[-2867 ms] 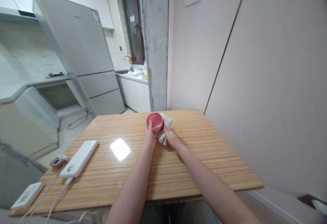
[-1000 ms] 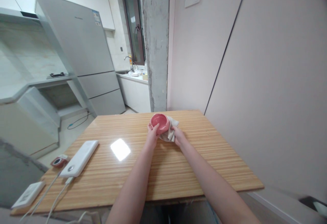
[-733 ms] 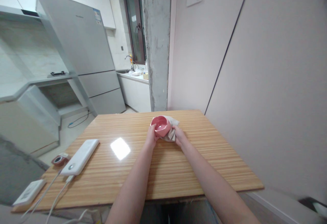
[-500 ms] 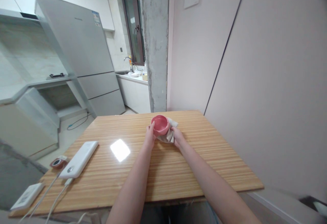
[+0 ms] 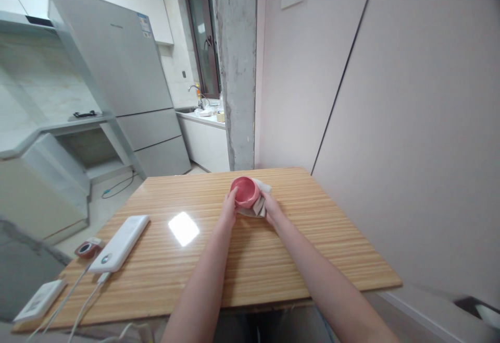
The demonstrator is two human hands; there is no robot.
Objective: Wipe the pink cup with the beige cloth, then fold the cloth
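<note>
The bowl [image 5: 245, 191], small and pink, is held up just above the far middle of the wooden table [image 5: 273, 259], tilted so its hollow faces back toward the person. The left hand [image 5: 229, 208] grips it from the near left side, thumb up against the rim and fingers curled round the outer wall. The right hand [image 5: 270, 208] has its fingers closed on a pale cloth [image 5: 259, 203], bunched and pressed against the right side and underside of the bowl; how far the cloth wraps behind cannot be seen. By the look of it the step in hand is wiping the outside of the bowl, one hand steadying while the other rubs. A sound next move would call for a firm left-hand grip so the glossy bowl does not slip, and for turning it bit by bit so the cloth meets fresh surface, perhaps the inside, which looks untouched by the cloth from here. Well apart, at the near left of the table, lie a white power bank [image 5: 119, 243] with cables running off the edge, a small round red object [image 5: 85, 248] just beside it, and a flat white device [image 5: 34, 300] at the corner. A tall fridge [image 5: 117, 72] stands beyond the table.
</note>
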